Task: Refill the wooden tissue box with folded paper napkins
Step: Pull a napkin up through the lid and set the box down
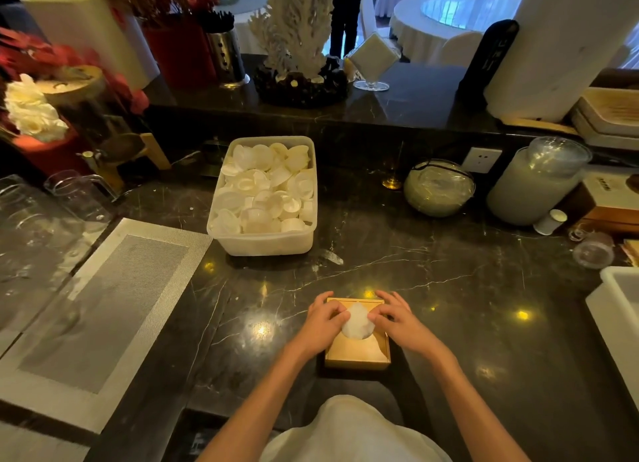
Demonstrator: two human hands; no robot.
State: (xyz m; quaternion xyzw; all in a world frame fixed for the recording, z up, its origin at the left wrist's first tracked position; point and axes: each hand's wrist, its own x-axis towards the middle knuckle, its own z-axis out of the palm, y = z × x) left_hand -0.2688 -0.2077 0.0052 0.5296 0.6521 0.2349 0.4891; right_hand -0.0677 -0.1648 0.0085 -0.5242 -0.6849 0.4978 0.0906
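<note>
The wooden tissue box [356, 356] sits on the dark marble counter close to me. White paper napkins [358, 321] show through the round hole in its lid and bulge upward. My left hand [323, 318] rests on the box's left side, its fingertips touching the napkins. My right hand [394, 318] lies on the right side, fingers also pressed against the napkins. Both hands cover the lid's far corners. A strip of white paper shows at the lid's near right edge.
A translucent plastic tub [264, 242] of white round pieces stands beyond the box. A grey placemat [100, 309] lies to the left, with glassware [38, 219] past it. Jars [439, 188] and a tall canister [537, 185] stand at right; a white bin [619, 309] is at the right edge.
</note>
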